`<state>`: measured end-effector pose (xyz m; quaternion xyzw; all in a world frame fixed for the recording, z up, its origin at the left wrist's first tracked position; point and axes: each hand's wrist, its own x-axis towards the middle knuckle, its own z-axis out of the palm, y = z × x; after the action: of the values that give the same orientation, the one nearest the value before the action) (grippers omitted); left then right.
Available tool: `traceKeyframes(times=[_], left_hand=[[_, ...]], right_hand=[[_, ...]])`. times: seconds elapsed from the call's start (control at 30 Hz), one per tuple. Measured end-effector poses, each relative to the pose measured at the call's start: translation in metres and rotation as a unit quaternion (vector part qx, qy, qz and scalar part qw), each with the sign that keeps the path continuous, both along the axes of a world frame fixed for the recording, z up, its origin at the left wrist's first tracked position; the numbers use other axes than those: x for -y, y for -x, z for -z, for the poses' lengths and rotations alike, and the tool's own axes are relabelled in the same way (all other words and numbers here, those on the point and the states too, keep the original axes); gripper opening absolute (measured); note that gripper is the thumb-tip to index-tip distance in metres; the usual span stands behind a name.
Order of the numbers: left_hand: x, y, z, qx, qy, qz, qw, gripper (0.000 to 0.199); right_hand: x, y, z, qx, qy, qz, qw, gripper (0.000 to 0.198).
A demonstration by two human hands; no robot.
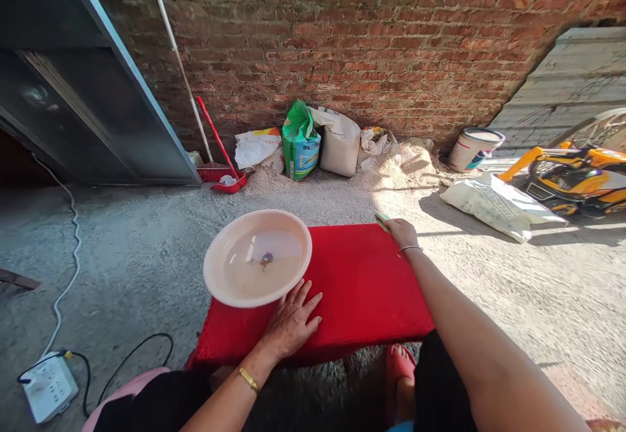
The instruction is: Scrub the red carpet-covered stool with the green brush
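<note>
A low table covered with red cloth (357,282) stands in front of me. On its left part rests a pale pink basin (227,292), holding clear water over a small printed picture at its bottom. My left hand (291,321) lies flat on the cloth with fingers spread, just by the basin's near rim. At the far right corner of the table, my right hand (401,233) is closed on a small green flat piece (383,221); most of it is hidden by the fingers, and its kind is unclear.
By the brick wall (342,54) stand a green bag (300,145), a white sack (340,145), a bucket (474,148) and a red dustpan (229,181). To the right are another sack (499,204) and a yellow ride-on toy (587,174). A power strip (49,386) lies at lower left.
</note>
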<state>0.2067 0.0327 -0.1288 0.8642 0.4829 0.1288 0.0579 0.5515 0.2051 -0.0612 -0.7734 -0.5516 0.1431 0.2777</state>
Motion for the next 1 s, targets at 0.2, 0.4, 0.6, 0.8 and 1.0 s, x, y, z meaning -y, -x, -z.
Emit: traceKeyframes(times=[0.2, 0.4, 0.6, 0.8, 1.0], left_hand=[[0.002, 0.001, 0.0, 0.005, 0.003, -0.001, 1.0, 0.052], [0.004, 0.001, -0.002, 0.004, 0.014, 0.004, 1.0, 0.052], [0.002, -0.002, -0.004, 0.013, 0.03, -0.006, 0.999, 0.052], [0.001, -0.003, -0.009, 0.014, 0.033, -0.014, 0.999, 0.051], [0.002, 0.0, -0.009, 0.025, 0.038, -0.013, 0.999, 0.048]], right_hand=[[-0.032, 0.102, 0.012, -0.001, 0.02, -0.108, 0.994, 0.032], [-0.047, 0.108, 0.02, 0.026, 0.075, -0.145, 0.986, 0.03], [-0.025, -0.021, -0.008, 0.109, 0.155, 0.029, 0.982, 0.033], [0.024, -0.082, -0.022, 0.129, 0.166, 0.091, 0.973, 0.032], [0.057, -0.057, -0.004, 0.086, 0.105, -0.036, 0.99, 0.037]])
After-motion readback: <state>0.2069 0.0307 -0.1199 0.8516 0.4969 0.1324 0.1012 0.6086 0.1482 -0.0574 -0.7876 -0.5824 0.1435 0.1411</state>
